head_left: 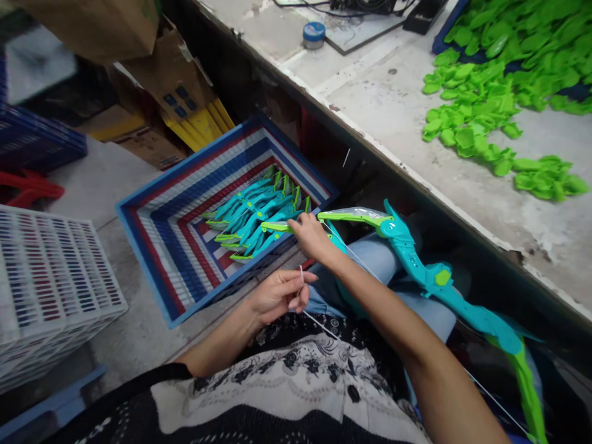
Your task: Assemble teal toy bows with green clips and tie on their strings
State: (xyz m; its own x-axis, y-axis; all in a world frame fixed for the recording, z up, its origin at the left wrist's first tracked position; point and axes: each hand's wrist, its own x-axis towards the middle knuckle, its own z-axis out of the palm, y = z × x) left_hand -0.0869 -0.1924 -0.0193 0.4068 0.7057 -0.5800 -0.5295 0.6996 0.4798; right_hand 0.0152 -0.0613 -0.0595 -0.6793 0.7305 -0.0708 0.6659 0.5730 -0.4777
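Observation:
A teal and lime-green toy bow (411, 256) lies across my lap, reaching to the lower right. My left hand (283, 291) pinches a thin white string (302, 274) that trails down across my lap. Closed near the bow's left end, my right hand (311, 235) has its fingers at the tip of a lime-green limb; exactly how they grip it is partly hidden. Another bow's green end (276, 226) shows just left of that hand. Several similar bows (259, 213) lie stacked in a striped basket (185, 203) beyond my hands.
A worktable (370, 105) runs along the right, with lime-green parts (481, 117) piled on it and a small blue-lidded jar (314, 34). A white slatted crate (50, 277) stands at left. Cardboard boxes (161, 80) and yellow items (203, 126) sit behind the basket.

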